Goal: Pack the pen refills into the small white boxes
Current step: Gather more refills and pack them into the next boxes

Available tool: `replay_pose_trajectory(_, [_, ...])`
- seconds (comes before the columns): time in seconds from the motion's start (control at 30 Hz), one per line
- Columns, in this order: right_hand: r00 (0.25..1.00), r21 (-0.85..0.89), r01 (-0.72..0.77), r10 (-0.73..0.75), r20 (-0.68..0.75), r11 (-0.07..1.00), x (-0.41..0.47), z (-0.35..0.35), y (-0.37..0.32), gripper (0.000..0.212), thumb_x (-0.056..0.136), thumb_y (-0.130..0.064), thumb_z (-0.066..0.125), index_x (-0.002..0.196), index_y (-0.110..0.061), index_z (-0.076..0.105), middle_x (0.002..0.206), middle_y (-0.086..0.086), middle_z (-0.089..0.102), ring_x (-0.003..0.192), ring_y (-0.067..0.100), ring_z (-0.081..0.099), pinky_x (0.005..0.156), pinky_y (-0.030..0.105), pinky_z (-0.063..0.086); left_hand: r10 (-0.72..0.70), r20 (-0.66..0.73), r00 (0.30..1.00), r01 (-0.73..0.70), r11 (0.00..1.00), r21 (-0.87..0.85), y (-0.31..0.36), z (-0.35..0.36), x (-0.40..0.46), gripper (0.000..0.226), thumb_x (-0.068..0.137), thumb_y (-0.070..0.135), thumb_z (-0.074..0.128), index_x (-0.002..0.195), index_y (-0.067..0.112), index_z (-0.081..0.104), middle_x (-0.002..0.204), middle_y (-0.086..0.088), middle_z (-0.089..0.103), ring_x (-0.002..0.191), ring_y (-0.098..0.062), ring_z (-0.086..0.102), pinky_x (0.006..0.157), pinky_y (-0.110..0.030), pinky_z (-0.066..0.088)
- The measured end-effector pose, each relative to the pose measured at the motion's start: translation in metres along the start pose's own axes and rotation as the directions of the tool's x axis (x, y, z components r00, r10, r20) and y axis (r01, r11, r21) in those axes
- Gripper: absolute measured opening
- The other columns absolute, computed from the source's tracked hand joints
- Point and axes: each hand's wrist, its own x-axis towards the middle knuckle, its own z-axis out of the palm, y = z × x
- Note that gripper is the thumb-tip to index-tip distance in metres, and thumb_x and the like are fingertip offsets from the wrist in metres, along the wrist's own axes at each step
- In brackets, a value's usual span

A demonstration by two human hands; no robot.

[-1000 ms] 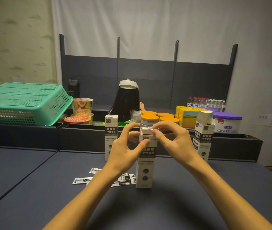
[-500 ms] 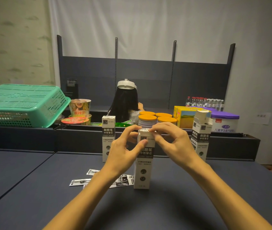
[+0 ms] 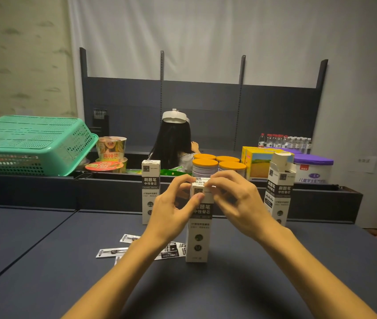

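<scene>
Both hands meet at the top of the tall white cardboard refill box with black lettering [image 3: 198, 223], which stands upright on the dark blue bench [image 3: 240, 284] in the near middle. The left hand [image 3: 171, 209] has its thumb pressed flat on the box's front face near the top, with its fingers curled round the upper left edge. The right hand [image 3: 234, 203] curls over the top from the other side, its fingertips pinching the lid flap at the upper right corner. Whether the flap is fully tucked in I cannot tell, since the fingers cover it.

Just left of the box's base, partly under the left forearm, several flat white-and-black refill sachets [image 3: 111, 252] lie loose on the bench. Further back to the left, a second white refill box with its top closed [image 3: 150, 192] stands upright. To the right at about the same depth stands a third white refill box with its lid flaps raised open [image 3: 280, 187].

Behind the bench runs a dark trough holding an upturned green plastic basket [image 3: 31, 143], stacked instant noodle cups [image 3: 110, 153], white jars with orange lids [image 3: 217, 164], a yellow carton [image 3: 261, 162] and a white tub with a purple lid [image 3: 312, 168]. A person with long dark hair [image 3: 173, 143] sits beyond, facing away, before a dark shelf back panel [image 3: 206, 107] with small water bottles [image 3: 284, 141] on it.
</scene>
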Motion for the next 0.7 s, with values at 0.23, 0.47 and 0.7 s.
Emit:
replay_pose_trajectory(0.23, [0.997,0.036,-0.048,0.050,-0.062,0.998,-0.008,-0.003,0.000,0.035,0.092,-0.014,0.061,0.127,-0.019,0.056,0.113,-0.001,0.058,0.091,0.005,0.061,0.067,0.010,0.051,-0.109,0.065,0.992,0.104,0.992,0.072,-0.015,-0.002,-0.013,0.063,0.081,0.036,0.073,0.133,0.037,0.039,0.103,0.017,0.066,0.092,-0.002,0.063,0.075,-0.019,0.054])
replay_pose_trajectory(0.47, [0.984,-0.286,-0.162,0.177,0.029,0.945,-0.039,-0.012,0.025,0.034,0.090,-0.020,0.064,0.124,-0.019,0.059,0.112,-0.004,0.061,0.094,0.007,0.058,0.078,0.027,0.054,-0.328,0.301,0.896,0.226,0.918,0.327,-0.046,-0.006,-0.034,0.051,0.075,0.056,0.070,0.118,0.041,0.048,0.109,0.021,0.061,0.094,0.000,0.059,0.080,-0.023,0.054])
replay_pose_trajectory(0.7, [0.888,-0.588,-0.185,0.390,0.244,0.788,-0.068,-0.015,0.036,0.038,0.097,-0.033,0.052,0.133,-0.021,0.053,0.127,-0.001,0.057,0.111,0.018,0.055,0.090,0.029,0.047,-0.319,0.255,0.913,0.244,0.927,0.285,-0.058,-0.003,-0.010,0.046,0.074,0.050,0.074,0.110,0.029,0.057,0.107,0.012,0.066,0.093,-0.005,0.061,0.081,-0.031,0.055])
